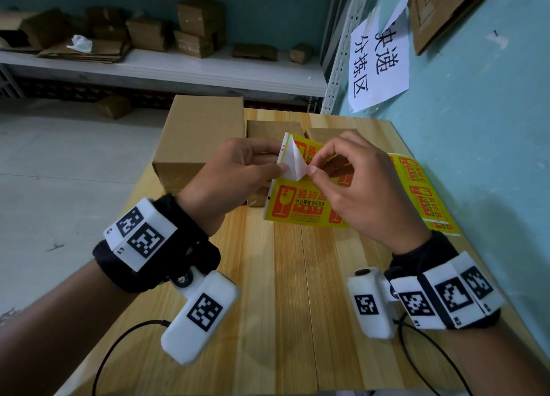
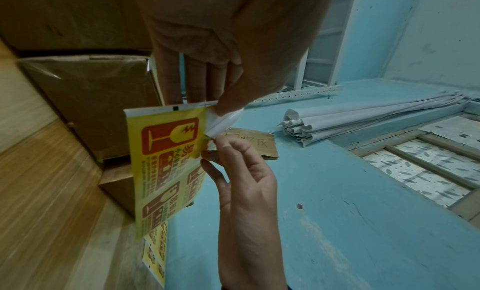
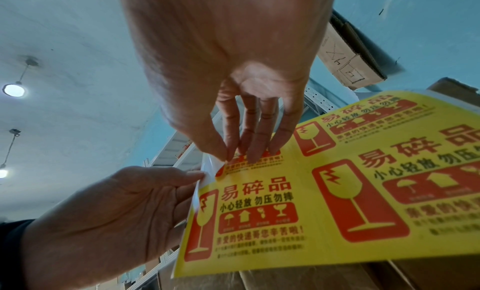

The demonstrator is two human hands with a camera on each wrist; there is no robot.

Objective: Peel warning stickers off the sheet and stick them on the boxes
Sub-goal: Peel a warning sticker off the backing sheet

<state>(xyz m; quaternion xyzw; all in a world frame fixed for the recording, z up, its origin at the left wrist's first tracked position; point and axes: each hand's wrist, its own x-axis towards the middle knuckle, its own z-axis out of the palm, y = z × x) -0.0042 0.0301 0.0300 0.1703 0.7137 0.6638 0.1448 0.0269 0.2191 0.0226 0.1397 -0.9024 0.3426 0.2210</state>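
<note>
A yellow sticker sheet (image 1: 297, 206) with red fragile marks is held up above the wooden table (image 1: 282, 276). My left hand (image 1: 278, 165) pinches its white backing (image 1: 293, 165), which is folded back at the top left corner. My right hand (image 1: 312, 166) pinches the lifted corner of one sticker (image 3: 249, 165) beside that fold. The left wrist view shows the left thumb (image 2: 228, 105) on the backing (image 2: 223, 121) and the right hand (image 2: 213, 148) just below. Three cardboard boxes stand behind the sheet: a large one (image 1: 199, 136) and two small ones (image 1: 273, 128) (image 1: 327, 133).
The sheet's long tail (image 1: 422, 193) trails along the table's right edge by the blue wall (image 1: 476, 128). A white shelf (image 1: 178, 68) with several cardboard boxes stands behind the table. A paper sign (image 1: 378, 53) hangs on the wall.
</note>
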